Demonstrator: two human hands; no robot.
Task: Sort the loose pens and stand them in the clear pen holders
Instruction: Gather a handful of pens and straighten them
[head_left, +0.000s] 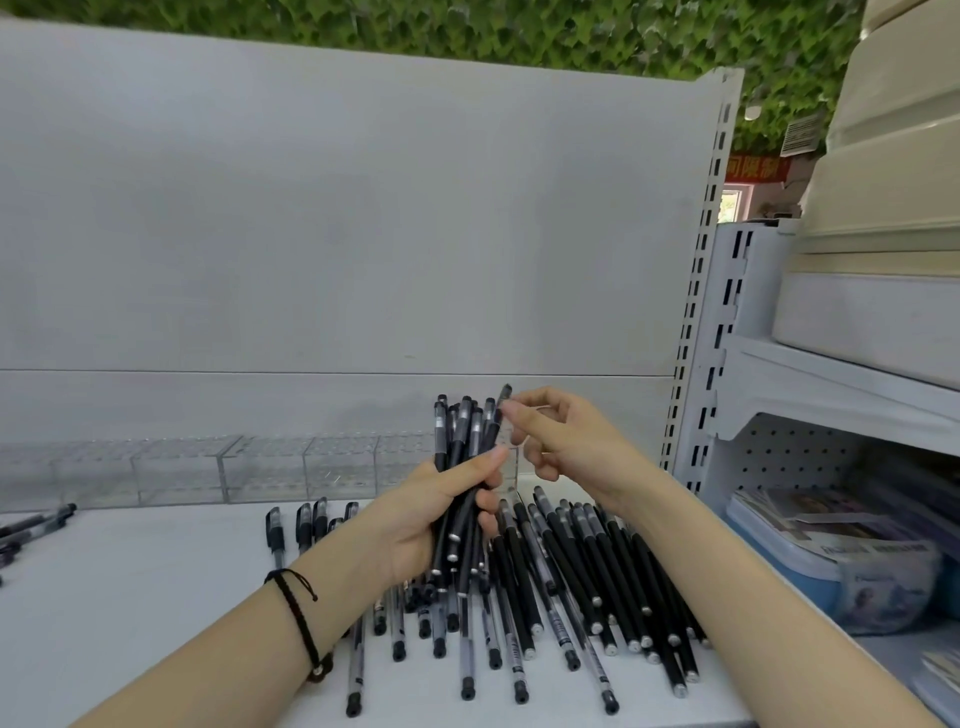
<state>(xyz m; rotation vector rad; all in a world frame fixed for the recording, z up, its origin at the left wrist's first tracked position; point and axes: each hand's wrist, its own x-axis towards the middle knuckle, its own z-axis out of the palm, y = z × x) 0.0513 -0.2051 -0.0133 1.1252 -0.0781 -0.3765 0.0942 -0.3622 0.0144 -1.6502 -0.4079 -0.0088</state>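
My left hand (436, 512) grips a bundle of black pens (464, 457), caps pointing up, above the shelf. My right hand (558, 441) pinches the top of one black pen (501, 410) at the bundle's right edge. Under both hands a pile of loose pens (561, 587) lies on the white shelf (156, 597); some are solid black, some have clear barrels. A row of clear pen holders (218, 470) stands along the back of the shelf, with no pens visible in them.
A few more loose pens (31, 527) lie at the shelf's left edge. A white back panel (337, 234) rises behind the holders. To the right stands a slotted upright (698, 312) and a neighbouring shelf with a blue box (810, 551) and stacked bins (893, 208).
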